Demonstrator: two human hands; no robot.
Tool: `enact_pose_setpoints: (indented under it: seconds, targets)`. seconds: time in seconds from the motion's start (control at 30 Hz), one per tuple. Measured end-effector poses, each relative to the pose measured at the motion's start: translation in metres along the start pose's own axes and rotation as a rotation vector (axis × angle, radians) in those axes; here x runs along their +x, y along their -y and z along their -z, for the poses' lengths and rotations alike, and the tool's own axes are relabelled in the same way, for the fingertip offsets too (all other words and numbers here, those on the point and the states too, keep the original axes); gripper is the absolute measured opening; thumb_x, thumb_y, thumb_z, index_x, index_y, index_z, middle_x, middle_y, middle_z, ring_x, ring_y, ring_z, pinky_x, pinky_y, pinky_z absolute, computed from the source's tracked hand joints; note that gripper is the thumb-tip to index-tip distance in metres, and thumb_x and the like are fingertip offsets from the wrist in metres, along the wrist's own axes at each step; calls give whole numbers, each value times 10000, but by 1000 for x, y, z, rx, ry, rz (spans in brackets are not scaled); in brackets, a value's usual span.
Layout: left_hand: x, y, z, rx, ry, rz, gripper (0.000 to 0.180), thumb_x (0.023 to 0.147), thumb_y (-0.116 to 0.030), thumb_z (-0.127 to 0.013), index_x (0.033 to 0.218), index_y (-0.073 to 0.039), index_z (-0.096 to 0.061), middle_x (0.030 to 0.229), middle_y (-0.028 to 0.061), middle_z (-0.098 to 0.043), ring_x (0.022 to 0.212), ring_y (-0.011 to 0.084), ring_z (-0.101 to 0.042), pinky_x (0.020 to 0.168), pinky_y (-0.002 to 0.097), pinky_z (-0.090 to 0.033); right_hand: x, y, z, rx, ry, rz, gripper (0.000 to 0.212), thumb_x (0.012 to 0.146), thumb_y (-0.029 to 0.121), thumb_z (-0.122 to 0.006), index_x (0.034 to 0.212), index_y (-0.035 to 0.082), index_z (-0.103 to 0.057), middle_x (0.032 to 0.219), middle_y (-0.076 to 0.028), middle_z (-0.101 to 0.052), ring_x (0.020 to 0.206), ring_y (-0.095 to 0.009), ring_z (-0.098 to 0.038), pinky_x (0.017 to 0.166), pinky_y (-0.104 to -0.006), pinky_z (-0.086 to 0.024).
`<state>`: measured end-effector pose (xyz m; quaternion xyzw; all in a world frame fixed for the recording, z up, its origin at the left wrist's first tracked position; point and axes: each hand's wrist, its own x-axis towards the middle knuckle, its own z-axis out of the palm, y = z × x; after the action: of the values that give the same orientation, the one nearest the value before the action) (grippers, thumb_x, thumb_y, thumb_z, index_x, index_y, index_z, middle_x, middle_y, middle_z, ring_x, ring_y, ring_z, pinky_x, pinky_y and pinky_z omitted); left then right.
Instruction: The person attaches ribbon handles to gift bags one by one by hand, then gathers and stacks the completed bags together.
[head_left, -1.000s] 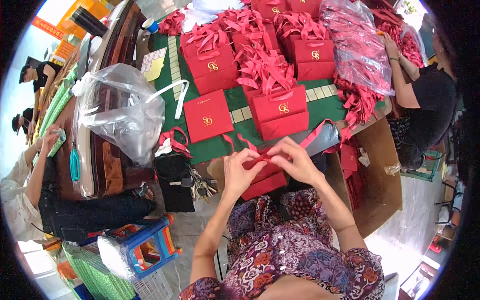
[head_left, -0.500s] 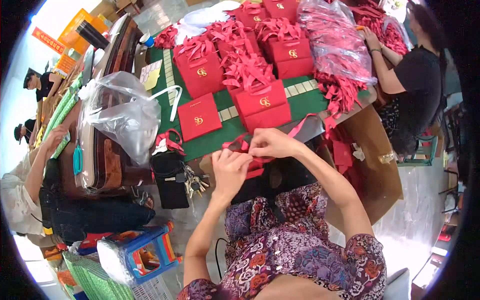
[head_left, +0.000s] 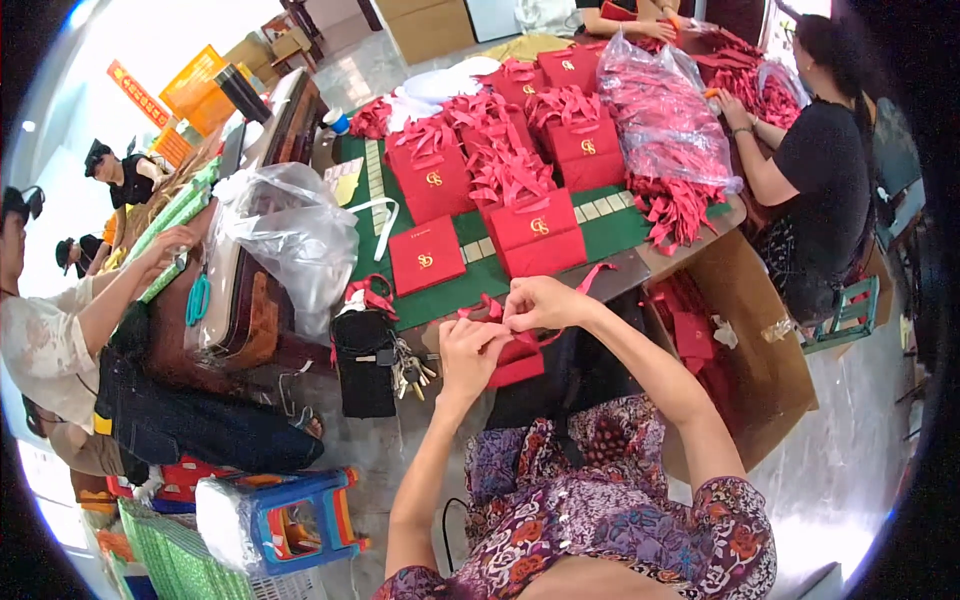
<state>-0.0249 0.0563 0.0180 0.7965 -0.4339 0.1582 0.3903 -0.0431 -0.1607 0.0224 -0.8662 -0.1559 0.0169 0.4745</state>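
Close together at the table's near edge, my left hand (head_left: 468, 352) and my right hand (head_left: 542, 304) are both closed in a pinch on a red ribbon (head_left: 574, 318). One ribbon end loops out past my right hand. Just under my fingers hangs a small red gift bag (head_left: 518, 368), partly hidden by my hands. Beyond them on the table stands a red bag (head_left: 540, 238) with gold print. To its left lies a flat red gift bag (head_left: 427, 256). Behind, several more red bags (head_left: 430, 186) stand in rows, topped with tangled ribbon handles.
A plastic-wrapped heap of red ribbons (head_left: 665, 120) sits on the table's right. Below it is a cardboard box (head_left: 770, 345) containing red bags. Keys (head_left: 410, 368) and a black pouch (head_left: 364, 362) hang at the near edge. Co-workers (head_left: 825, 160) are on both sides; a blue stool (head_left: 310, 520) stands lower left.
The view has tilted up and shifted, so the table's far side shows more. My hands stay together on the ribbon; more of the small red bag beneath them shows.
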Motion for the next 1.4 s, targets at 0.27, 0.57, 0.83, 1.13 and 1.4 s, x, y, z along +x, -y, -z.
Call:
enact_pose_setpoints:
  seconds: [0.27, 0.57, 0.83, 1.13, 1.4]
  targets:
    - [17, 3, -3, -106, 85, 121, 111, 788, -159, -797, 853, -106, -726, 849, 34, -727, 834, 211, -676, 830, 359, -437, 8, -20, -17, 408, -461, -205, 181, 925, 180, -705, 983, 12, -739, 848, -5, -691, 789, -75, -619, 729, -268, -512]
    - [22, 75, -28, -298, 72, 451, 155, 847, -60, -753, 952, 7, -661, 851, 84, -708, 800, 127, -662, 751, 281, -527, -127, -59, 43, 141, -1080, -273, 152, 981, 109, -624, 1037, -11, -700, 926, -21, -696, 867, -82, -617, 790, -246, -499]
    - [29, 95, -48, 38, 63, 324, 195, 858, -100, -721, 1039, -38, -681, 967, 119, -681, 895, 276, -631, 817, 377, -500, -225, -188, 19, -252, -1020, -614, 498, 841, 294, -795, 1232, 29, -636, 1131, -181, -669, 943, -293, -690, 825, -374, -555]
    - [13, 60, -25, 89, -33, 245, 205, 867, -64, -694, 1068, -43, -661, 1075, 125, -651, 1053, 302, -582, 954, 395, -438, -196, -148, 7, -244, -1204, -582, 171, 887, 102, -685, 1024, 13, -738, 980, -189, -724, 887, -294, -719, 777, -374, -558]
    - [-14, 44, -16, 141, -39, 285, 266, 856, -94, -693, 1116, -70, -644, 1113, 147, -631, 1084, 338, -556, 981, 438, -415, -133, -40, 99, -211, -1407, -200, 104, 994, 80, -596, 1036, -4, -642, 893, -45, -648, 796, -81, -576, 732, -240, -483]
